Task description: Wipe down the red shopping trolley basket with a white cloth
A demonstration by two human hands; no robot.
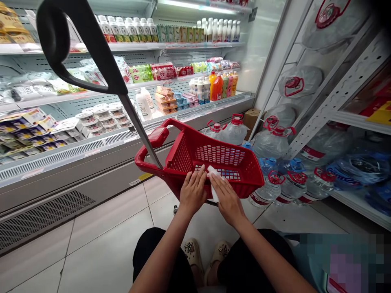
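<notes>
A red plastic shopping basket [252,171] with slotted walls stands in front of me, its grey pole and black handle [117,77] rising to the upper left. On the near rim rests my left hand [193,193], fingers stretched out and nothing in it. Beside it, my right hand [227,199] holds a folded white wipe [214,191] against the same near side, with the fingers lying over it. The wipe is partly covered by that hand; whether it is paper or cloth I cannot tell. Through the basket's slotted bottom the floor shows.
Behind the basket runs an open refrigerated shelf [110,146] with milk bottles, yogurt cups and juices. Large water bottles with red handles [269,185] stand close on the right, beside a white metal rack [336,106]. White floor tiles [104,236] lie below, with my shoes [193,252] underneath.
</notes>
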